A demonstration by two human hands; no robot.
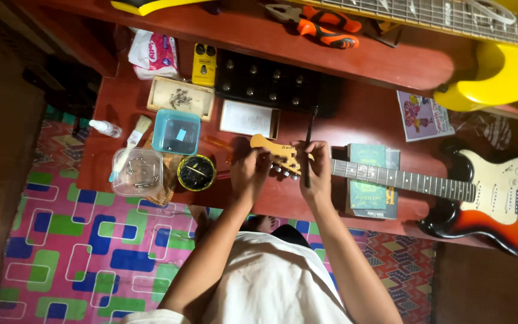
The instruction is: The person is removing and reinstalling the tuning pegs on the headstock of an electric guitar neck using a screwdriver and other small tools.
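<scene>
So there's a sunburst electric guitar [487, 195] lying flat across the red table [367, 117], body off to the right, neck running left over a couple of stacked books [374, 180]. The headstock [274, 153] sits about mid-table, right between both hands. The left hand [248, 171] is curled around the headstock's near edge, fingers bent in against the tuners, looks like it's pinching something there but too small for me to tell what. The right hand [316, 171] is closed around a thin dark screwdriver [309, 147], held pretty much upright just beside the nut end of the neck.

To the left of the hands: a round black tin [196, 173], a clear plastic tub [137, 173] with metal bits in it, a teal box [176, 132], and a paintbrush [132, 144]. Further back there's a shallow tray of screws [181, 98], a yellow effects pedal [204, 65] and a black pedalboard [277, 84]. A yellow guitar [499, 66] lies on the far shelf with orange pliers [325, 27].
</scene>
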